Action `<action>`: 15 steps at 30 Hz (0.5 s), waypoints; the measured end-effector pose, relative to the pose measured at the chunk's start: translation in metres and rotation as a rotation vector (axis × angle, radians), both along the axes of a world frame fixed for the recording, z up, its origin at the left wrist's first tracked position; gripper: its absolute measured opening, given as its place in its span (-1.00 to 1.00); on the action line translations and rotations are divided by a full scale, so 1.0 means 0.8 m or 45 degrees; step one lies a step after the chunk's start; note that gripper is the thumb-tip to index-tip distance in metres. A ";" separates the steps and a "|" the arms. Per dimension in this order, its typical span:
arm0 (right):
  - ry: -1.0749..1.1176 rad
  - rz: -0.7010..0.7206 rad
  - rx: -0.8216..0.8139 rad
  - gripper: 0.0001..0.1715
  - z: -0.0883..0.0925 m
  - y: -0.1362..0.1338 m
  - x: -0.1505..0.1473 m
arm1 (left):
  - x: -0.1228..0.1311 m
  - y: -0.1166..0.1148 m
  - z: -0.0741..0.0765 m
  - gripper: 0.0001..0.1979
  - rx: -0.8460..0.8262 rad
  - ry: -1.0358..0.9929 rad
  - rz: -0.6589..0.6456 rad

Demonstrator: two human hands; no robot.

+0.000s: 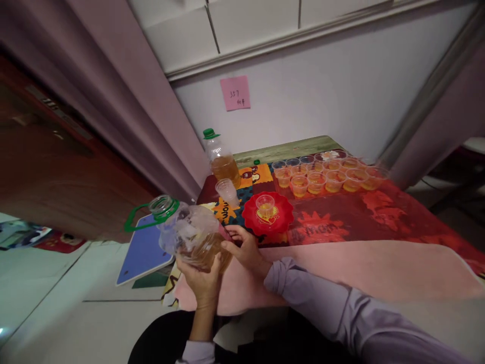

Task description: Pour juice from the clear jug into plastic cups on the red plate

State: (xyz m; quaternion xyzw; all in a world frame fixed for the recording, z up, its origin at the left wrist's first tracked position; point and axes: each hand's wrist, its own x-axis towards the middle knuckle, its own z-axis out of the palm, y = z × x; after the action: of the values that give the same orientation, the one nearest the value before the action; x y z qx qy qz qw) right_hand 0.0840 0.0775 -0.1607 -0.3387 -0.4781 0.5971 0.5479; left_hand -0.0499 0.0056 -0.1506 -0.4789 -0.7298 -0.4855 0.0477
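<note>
A large clear plastic jug [193,227] with a green handle ring and amber liquid inside lies tilted, its uncapped mouth toward the left. My left hand [200,278] grips it from below, thumb along the near side. My right hand [246,250] is at the jug's base end, thumb and fingers pinched at a small pinkish patch [224,232] that looks like a label. To the right of the jug a red scalloped plate [248,210] bears a clear plastic cup [265,205] with a little yellow contents. A stack of clear cups [226,191] stands behind the jug.
Another jug [225,167] with a green top and amber liquid stands at the back left. Rows of clear cups [317,182] with yellow contents fill the back right. A green cap [256,162] lies behind. A pink mat [341,268] covers the front edge; a blue board [142,253] is at left.
</note>
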 end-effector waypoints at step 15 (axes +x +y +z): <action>-1.407 -0.284 0.761 -0.46 0.097 0.088 0.184 | 0.012 0.003 0.006 0.22 0.029 -0.334 -0.069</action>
State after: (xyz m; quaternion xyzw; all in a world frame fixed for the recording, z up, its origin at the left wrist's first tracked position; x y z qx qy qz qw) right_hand 0.2316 0.1479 -0.0829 -0.4768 -0.7981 0.1145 0.3503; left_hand -0.0405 0.0079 -0.1461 -0.4302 -0.7111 -0.5533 -0.0558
